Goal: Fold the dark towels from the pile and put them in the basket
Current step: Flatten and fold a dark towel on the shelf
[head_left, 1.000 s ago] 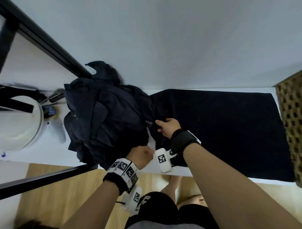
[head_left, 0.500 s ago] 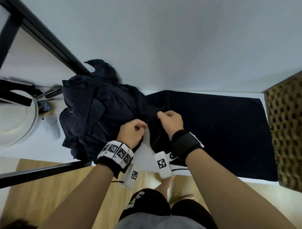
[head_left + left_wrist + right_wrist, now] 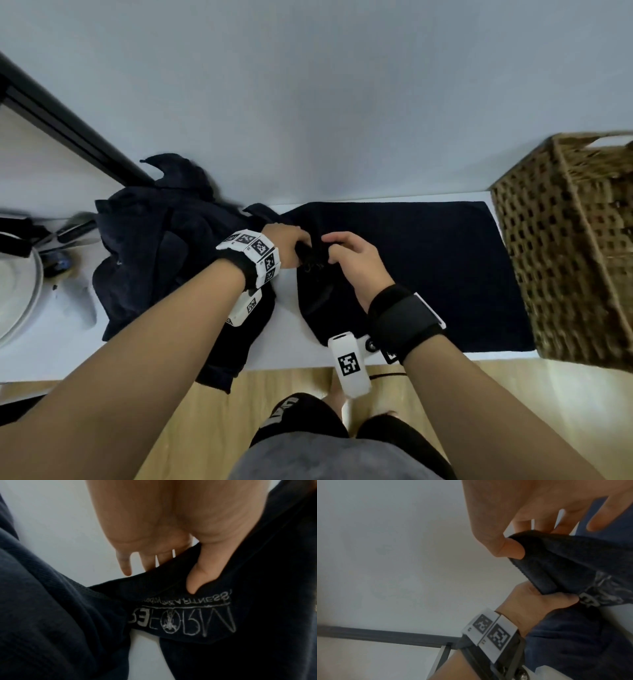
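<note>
1. The dark towel [image 3: 428, 274] lies spread on the white desk [image 3: 287, 349], its far end just beside the wicker basket [image 3: 565, 246]. The end farthest from the basket is lifted off the desk and bunched between the two hands.
2. The left hand [image 3: 291, 248] has its grip clamped on that bunched end: in the left wrist view the thumb presses into the cloth just above a stitched white logo [image 3: 185, 620], with the fingers behind the fold.
3. The right hand [image 3: 352, 260] pinches the same edge between thumb and fingers, on the side nearer the basket, so its grip is also closed on the towel. The two hands nearly touch.
4. The pile [image 3: 164, 260] of dark towels sits heaped on the desk on the side of the hands away from the basket, and one piece of it hangs over the desk's near edge.
5. The cloth looks soft, thick and limp; it sags and creases wherever it is unsupported, so a single pinch probably lets the rest droop and twist.
6. It seems light and not fragile, and its ribbed nap should resist slipping.
7. The best hold is likely the hemmed edge at two separate corners, hands spread apart, so the fold stays square.
</note>
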`<state>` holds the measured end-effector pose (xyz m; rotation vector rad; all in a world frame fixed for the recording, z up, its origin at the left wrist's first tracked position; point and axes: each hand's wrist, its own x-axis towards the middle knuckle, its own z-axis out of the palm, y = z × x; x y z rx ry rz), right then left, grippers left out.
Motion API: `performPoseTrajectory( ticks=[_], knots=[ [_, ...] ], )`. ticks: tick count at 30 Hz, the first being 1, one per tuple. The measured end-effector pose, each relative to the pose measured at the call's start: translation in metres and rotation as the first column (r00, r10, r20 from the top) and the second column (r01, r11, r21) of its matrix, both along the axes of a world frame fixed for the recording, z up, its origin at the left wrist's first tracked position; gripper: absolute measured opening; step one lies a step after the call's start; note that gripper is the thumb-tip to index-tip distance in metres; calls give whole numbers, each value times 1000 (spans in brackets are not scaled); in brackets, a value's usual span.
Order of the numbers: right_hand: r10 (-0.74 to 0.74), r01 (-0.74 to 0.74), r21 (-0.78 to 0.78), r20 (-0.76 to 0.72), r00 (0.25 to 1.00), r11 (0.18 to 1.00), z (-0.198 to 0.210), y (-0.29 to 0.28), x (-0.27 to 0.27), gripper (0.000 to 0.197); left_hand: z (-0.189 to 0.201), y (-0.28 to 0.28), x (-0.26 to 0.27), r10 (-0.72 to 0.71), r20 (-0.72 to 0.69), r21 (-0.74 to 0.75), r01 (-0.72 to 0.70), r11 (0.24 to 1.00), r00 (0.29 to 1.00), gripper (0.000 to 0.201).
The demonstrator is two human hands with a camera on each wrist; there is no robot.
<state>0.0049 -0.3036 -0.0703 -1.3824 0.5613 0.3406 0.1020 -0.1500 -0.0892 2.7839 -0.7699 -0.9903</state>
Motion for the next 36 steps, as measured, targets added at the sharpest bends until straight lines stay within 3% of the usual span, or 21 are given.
performPoseTrajectory(
  ticks=[3,7,10,14,17,20,26,30,33,36],
  knots=[
    [-36,39,-165,23,999,985,1,-18,-10,16,-5,-1,7,57,140,-19,-55,998,989,14],
    [-99,104,-251,30,995,963,2,-49,-36,11,-13,-5,19,75,248,34,-86,996,966,22],
    [-241,238,-257,21,970,937,0,-76,-60,8,-19,-11,28,119,335,41,-140,989,935,22],
    [-462,428,-350,-16,887,833,-12,-114,-94,14,-16,-34,39,168,338,11,-183,983,926,21],
    [-602,534,-404,-54,797,743,-25,-133,-120,16,-12,-64,45,196,268,-193,-147,970,943,26],
    [-699,628,-367,-98,708,687,-37,-147,-144,13,-2,-105,43,263,101,-450,-192,872,959,28],
    [-882,819,-337,-93,461,464,-43,-184,-182,11,17,-209,50,198,101,-658,-84,748,975,26],
    [-937,868,-354,-127,325,349,-62,-213,-192,14,0,-280,58,149,128,-624,-37,781,981,10],
    [-939,853,-397,-201,280,339,-87,-227,-191,15,-34,-323,59,23,177,-469,64,881,984,31],
    [-930,844,-405,-254,266,352,-113,-234,-185,10,-76,-352,59,-74,159,-368,128,921,984,38]
  ],
)
